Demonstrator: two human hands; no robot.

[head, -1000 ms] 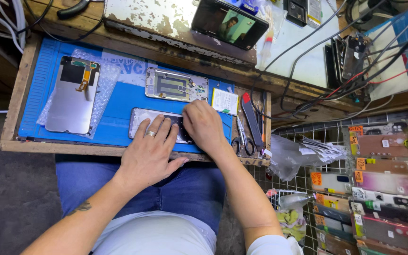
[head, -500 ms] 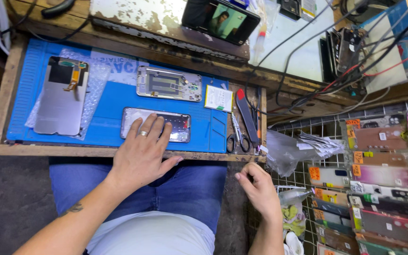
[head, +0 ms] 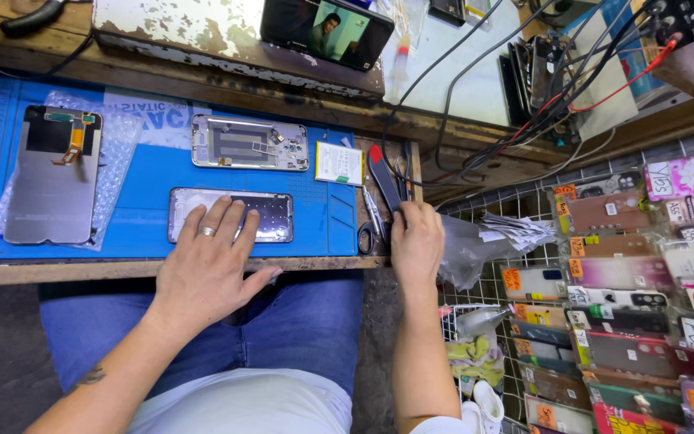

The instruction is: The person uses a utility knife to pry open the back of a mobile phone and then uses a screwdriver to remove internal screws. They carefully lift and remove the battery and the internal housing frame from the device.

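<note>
far left on the blue mat (head: 146,173), one display panel (head: 48,178) lies on bubble wrap (head: 114,153), its long axis running away from the person. moving right, two opened phone parts lie with long axes across the mat: a metal frame (head: 249,143) at the back and a phone body (head: 230,215) nearer the front edge. the left hand (head: 206,269) lies open and flat on that nearer phone body, fingers spread over its middle and a ring on one finger, so this piece sits directly under and just ahead of the left hand, well apart from the right. right of the frame is one small white battery (head: 339,163). at the mat's right edge, one pair of scissors (head: 369,229) and one red-tipped tool (head: 385,178) lie with long axes pointing away from the person. the right hand (head: 417,245) rests just beside them at the bench corner, fingers curled down; i cannot tell whether it grips anything. these tools are nearer the right hand. further right hang many racked phone cases (head: 620,305), too many to count.
</note>
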